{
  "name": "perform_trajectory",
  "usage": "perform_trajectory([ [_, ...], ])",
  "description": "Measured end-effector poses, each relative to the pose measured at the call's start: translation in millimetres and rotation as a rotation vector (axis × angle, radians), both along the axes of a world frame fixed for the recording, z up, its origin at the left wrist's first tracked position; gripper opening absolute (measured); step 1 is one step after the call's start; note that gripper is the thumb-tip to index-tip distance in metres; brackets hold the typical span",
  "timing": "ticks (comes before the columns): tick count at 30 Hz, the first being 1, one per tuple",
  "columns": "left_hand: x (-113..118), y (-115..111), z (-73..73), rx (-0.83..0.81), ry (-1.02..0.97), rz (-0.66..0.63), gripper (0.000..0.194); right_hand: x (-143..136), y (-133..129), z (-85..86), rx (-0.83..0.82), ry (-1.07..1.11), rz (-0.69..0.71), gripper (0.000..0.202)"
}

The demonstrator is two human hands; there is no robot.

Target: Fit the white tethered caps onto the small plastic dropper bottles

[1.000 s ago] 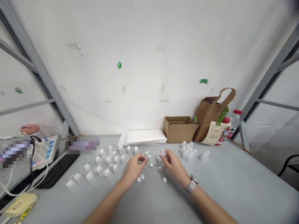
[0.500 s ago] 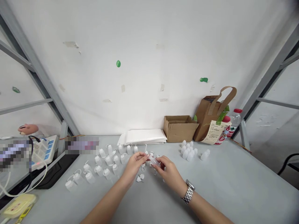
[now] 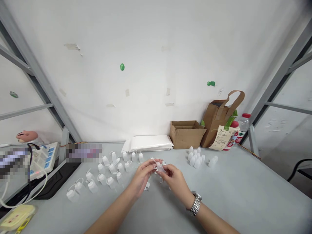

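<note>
A small translucent bottle (image 3: 160,167) is held between my two hands above the middle of the grey table. My right hand (image 3: 175,180) grips its body with thumb and fingers. My left hand (image 3: 143,175) is closed at the bottle's top end, its fingertips pinching something too small to make out. Small white caps (image 3: 147,185) lie on the table beneath, partly hidden by the hands. To the left stand several capped bottles (image 3: 110,182) with looped strips. A group of bottles without such strips (image 3: 196,159) stands to the right, with a smaller group (image 3: 213,161) beside it.
Flat white packages (image 3: 151,143) lie by the wall, next to an open cardboard box (image 3: 187,138). Behind at right are a paper bag (image 3: 211,123) and red-capped bottles (image 3: 243,123). At left are a black panel (image 3: 57,182), a power strip (image 3: 46,162) with cables and a yellow case (image 3: 18,216).
My left hand has moved slightly right and its fingers now reach over the bottle's top, covering more of the caps. The bottle is more upright. The whole view has shifted slightly.
</note>
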State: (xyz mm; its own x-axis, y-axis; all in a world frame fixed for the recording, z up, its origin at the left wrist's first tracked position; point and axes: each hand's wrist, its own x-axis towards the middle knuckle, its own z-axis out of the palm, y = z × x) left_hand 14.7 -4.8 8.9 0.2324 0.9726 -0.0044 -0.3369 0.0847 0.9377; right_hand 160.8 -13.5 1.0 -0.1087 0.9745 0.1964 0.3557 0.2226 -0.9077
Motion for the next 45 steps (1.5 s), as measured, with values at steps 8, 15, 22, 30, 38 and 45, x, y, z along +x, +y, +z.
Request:
perform_trajectory([
  [8, 0.0, -4.6, 7.6, 0.002, 0.060, -0.033, 0.028, -2.5, 0.1, -2.8, -0.029, 0.054, 0.074, 0.020],
  [15, 2.1, -5.7, 6.0, -0.011, 0.078, -0.032, 0.027, -3.1, -3.6, -6.2, 0.139, -0.102, -0.013, 0.009],
  [22, 4.3, -7.1, 8.0, -0.031, 0.100, -0.018, 0.025, -3.6, -4.3, -10.6, 0.204, -0.144, -0.024, 0.010],
  [30, 4.0, -6.8, 5.7, -0.087, 0.006, -0.044, 0.026, -8.4, -6.0, -4.6, 0.023, 0.035, -0.019, 0.015],
  [38, 1.0, -3.3, 0.2, -0.172, -0.186, -0.097, 0.030, -10.8, -2.5, -2.4, -0.247, 0.346, 0.089, 0.025],
  [45, -1.4, -2.8, -1.3, -0.231, -0.254, -0.117, 0.032, -10.0, -0.5, 3.5, -0.326, 0.451, 0.144, 0.034],
])
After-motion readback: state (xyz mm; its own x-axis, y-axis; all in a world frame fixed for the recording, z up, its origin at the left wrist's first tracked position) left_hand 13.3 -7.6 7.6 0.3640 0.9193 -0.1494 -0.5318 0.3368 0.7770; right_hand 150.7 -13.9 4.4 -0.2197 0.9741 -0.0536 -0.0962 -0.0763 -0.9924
